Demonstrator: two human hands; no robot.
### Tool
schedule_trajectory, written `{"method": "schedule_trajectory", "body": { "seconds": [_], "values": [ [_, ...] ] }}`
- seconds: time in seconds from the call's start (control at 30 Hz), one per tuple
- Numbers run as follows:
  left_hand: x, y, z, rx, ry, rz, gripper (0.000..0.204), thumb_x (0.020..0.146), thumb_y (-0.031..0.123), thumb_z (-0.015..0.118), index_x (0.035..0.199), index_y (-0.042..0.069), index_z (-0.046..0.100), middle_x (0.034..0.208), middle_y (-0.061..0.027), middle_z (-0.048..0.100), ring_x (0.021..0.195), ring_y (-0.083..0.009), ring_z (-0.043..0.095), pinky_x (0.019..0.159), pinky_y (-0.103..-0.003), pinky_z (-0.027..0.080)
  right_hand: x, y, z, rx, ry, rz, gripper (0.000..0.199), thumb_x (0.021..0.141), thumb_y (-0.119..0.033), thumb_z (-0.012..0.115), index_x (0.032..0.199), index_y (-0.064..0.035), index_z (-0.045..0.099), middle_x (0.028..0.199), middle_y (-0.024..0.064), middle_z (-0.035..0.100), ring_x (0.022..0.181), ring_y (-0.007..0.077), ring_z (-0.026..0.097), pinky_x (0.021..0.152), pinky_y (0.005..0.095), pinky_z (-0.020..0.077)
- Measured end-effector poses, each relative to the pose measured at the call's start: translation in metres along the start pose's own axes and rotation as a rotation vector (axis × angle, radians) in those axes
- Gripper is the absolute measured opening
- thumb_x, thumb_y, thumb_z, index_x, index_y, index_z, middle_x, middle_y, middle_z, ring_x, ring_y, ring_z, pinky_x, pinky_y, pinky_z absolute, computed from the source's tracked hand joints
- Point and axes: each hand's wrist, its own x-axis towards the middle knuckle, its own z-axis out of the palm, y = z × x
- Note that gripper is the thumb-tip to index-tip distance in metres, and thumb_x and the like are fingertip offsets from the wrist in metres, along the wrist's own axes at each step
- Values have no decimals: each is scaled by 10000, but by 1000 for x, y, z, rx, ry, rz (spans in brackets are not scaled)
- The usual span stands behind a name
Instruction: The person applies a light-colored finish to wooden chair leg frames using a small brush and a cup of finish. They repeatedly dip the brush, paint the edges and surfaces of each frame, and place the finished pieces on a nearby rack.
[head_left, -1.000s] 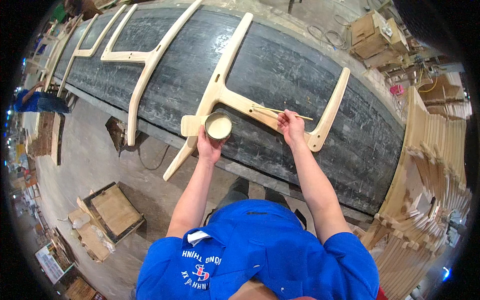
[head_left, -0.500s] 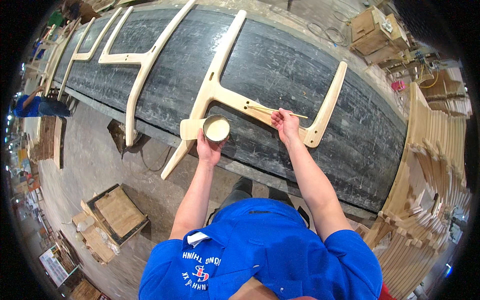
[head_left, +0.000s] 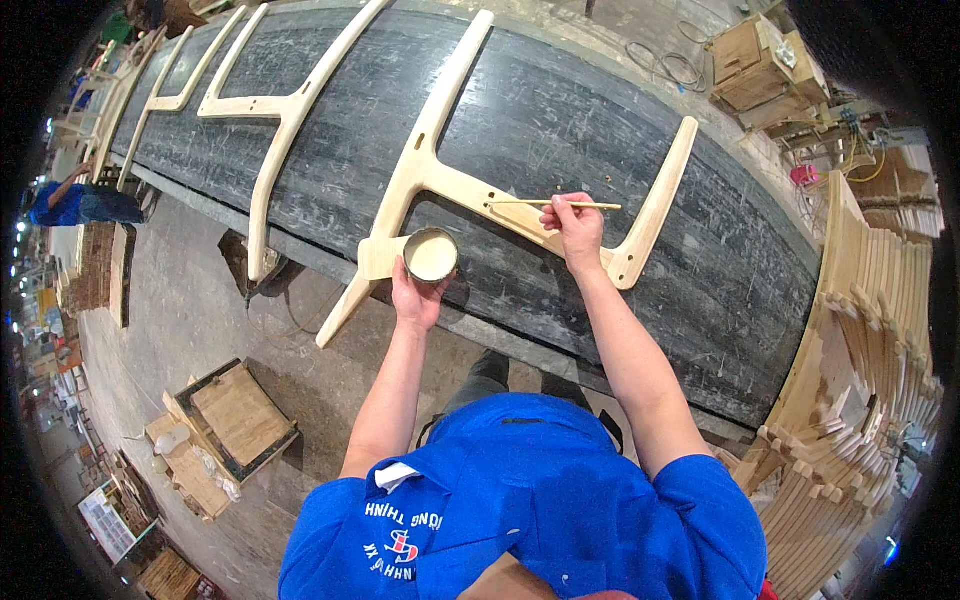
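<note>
The left hand [head_left: 416, 302] grips a cup [head_left: 455, 270] of cream paste [head_left: 432, 255]; the right hand [head_left: 578, 232], apart from it, pinches a stick [head_left: 602, 206], its tip at 2 holes [head_left: 489, 200] in a frame [head_left: 455, 184] lying on the dark table [head_left: 565, 120].

Wooden frames [head_left: 455, 185] on dark tabletop [head_left: 565, 120]

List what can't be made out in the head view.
Head view: whether the tip of the thin stick touches the nearest wooden frame; too small.
Head view: part of the stick's shaft; the right grip covers it.
Head view: the bottom of the cup; its pale contents hide it.
Head view: the upper end of the next wooden frame leftward; the top edge cuts it off.
Head view: what the co-worker handles; too small, near the left rim.
</note>
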Motion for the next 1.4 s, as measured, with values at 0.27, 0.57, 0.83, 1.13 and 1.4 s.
{"method": "schedule_trajectory", "body": {
  "seconds": [0.27, 0.57, 0.83, 1.13, 1.4],
  "values": [
    [1, -11, 8, 33, -23, 7, 502, 947, 461, 269, 1247, 105, 455, 1182, -76, 560, 1030, -249, 567, 812, -444, 505, -1, -11, -2, -277, -139, -137, 67, 818, -64, 582, 862, -15, 566, 730, 45, 611, 678, 106, 609, 591, 224, 477],
    [22, -39, 46, 229, -10, 47, 440, 966, 413, 269, 1203, 108, 479, 1146, -39, 572, 997, -185, 578, 761, -383, 503, -33, -54, -15, -42, -164, -121, 143, 887, -152, 564, 827, -35, 509, 724, 83, 617, 594, 123, 596, 539, 240, 490],
    [6, -104, 122, 198, -192, -63, 419, 953, 421, 314, 1171, 118, 505, 1070, -19, 600, 940, -152, 597, 689, -324, 502, -42, -90, -80, -71, -64, 77, 205, 897, -211, 554, 812, -25, 535, 695, 88, 620, 581, 148, 613, 518, 239, 495],
    [-13, -143, 145, 124, -252, -213, 494, 953, 447, 259, 1242, 101, 462, 1169, -76, 567, 1055, -218, 558, 862, -400, 465, -83, -111, -153, 245, -45, 10, 86, 862, -59, 545, 932, -9, 551, 811, 82, 617, 712, 165, 613, 673, 285, 509],
    [-21, -186, 161, 59, -280, -233, 523, 953, 454, 239, 1268, 86, 435, 1205, -99, 546, 1080, -250, 550, 884, -425, 467, -89, -80, -178, 410, 259, 300, 158, 878, -230, 585, 822, -108, 502, 724, 57, 614, 598, 136, 587, 519, 284, 497]
  ]
}}
